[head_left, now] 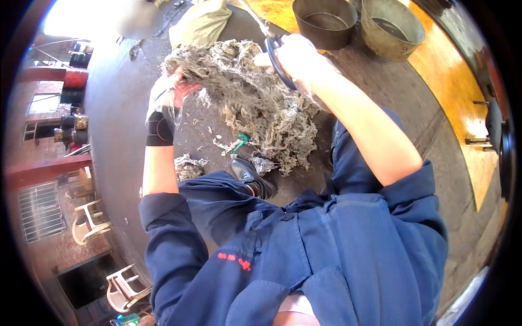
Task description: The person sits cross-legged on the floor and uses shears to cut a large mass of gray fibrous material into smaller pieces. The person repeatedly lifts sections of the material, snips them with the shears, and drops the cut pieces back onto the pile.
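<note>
A heap of grey, matted fibre lies on the dark floor in front of me. My left hand, in a thin clear plastic glove with a black band at the wrist, grips the heap's far left end. My right hand, gloved in the same way, holds a pair of scissors by its black handles above the far right side of the heap. The scissor blades point away from me, up and to the left. Most of the fingers of my right hand are hidden behind the hand and the handles.
A green strand and a small fibre tuft lie near my black shoe. Beyond the heap rests an olive cloth sack. Two round metal tubs stand at the far right beside a yellow floor area. Pale chairs stand at left.
</note>
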{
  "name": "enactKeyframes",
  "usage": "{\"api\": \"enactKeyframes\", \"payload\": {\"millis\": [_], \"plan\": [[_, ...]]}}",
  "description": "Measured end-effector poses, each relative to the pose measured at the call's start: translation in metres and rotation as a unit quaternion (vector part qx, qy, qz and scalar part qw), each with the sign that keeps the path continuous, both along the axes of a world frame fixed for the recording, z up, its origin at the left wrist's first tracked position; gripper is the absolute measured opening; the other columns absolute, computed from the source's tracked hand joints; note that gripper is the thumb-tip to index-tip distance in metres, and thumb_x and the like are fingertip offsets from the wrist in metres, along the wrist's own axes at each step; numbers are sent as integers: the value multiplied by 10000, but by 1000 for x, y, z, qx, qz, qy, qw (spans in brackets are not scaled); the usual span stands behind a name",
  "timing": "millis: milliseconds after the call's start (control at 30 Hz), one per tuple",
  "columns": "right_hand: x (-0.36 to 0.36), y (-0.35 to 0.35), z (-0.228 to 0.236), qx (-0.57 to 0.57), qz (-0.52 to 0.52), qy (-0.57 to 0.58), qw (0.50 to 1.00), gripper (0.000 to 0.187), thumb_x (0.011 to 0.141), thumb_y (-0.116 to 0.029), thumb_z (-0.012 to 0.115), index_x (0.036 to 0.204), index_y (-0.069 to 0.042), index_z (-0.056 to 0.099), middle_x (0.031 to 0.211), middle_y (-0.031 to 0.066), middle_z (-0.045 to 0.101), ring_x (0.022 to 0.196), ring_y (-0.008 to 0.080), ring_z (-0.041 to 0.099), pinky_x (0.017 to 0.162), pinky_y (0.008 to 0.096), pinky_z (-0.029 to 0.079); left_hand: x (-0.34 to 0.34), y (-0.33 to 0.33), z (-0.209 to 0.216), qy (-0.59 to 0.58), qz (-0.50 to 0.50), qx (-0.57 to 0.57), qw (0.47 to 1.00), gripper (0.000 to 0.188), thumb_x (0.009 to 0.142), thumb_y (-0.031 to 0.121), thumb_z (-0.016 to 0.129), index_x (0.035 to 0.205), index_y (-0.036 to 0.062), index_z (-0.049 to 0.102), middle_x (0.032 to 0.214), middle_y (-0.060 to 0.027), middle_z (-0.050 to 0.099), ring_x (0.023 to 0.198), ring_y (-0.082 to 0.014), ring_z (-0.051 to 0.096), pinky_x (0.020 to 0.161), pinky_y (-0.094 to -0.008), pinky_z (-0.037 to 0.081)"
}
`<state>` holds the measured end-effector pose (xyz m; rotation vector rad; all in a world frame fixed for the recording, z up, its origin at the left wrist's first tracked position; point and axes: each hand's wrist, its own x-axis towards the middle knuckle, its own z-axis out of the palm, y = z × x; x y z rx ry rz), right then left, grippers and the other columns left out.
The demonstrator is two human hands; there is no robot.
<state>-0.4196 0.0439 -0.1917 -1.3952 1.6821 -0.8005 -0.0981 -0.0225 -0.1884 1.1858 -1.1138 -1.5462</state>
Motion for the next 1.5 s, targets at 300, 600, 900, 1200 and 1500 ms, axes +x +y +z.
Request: {"api": "enactKeyframes", "payload": {"millis": [300, 600, 900, 1200, 1500], "plan": [[79, -10, -56, 29, 105, -155, 982, 526, 631, -514, 889, 767, -69, 642, 763, 87, 655, 737, 214, 639, 695, 355, 501, -22, -4, -2, 164, 76, 36, 983, 263, 932, 169, 633, 1139, 17, 574, 1101, -160, 622, 1007, -363, 588, 906, -548, 498], [114, -102, -155, -126, -67, -333, 932, 316, 790, -231, 663, 997, 8, 650, 940, 223, 681, 935, 355, 671, 819, 424, 535, -65, 24, 0, 136, 76, 86, 984, 156, 905, 156, 626, 1032, 68, 606, 1012, -110, 620, 900, -287, 596, 795, -438, 524], [31, -21, -12, -97, 38, -120, 987, 188, 728, -204, 730, 835, -50, 712, 777, 99, 703, 708, 198, 655, 677, 333, 500, 10, 35, -47, 156, 169, 2, 973, 214, 871, 143, 679, 1032, 18, 614, 933, -143, 681, 791, -328, 691, 745, -449, 585], [33, -11, 140, -272, 51, 164, 947, 411, 741, -300, 787, 1003, 1, 690, 825, 110, 691, 757, 170, 643, 735, 306, 508, -7, 54, -35, 193, 69, -18, 979, 366, 856, 175, 738, 1134, 0, 576, 986, -143, 674, 754, -219, 676, 701, -333, 581], [15, 10, 214, -382, 2, 84, 920, 259, 748, -143, 763, 959, -36, 657, 799, 33, 629, 721, 152, 573, 692, 288, 457, -12, 53, -72, 109, 66, 93, 987, 415, 871, 288, 743, 1171, 27, 623, 993, -78, 663, 827, -205, 663, 744, -384, 571]]}}
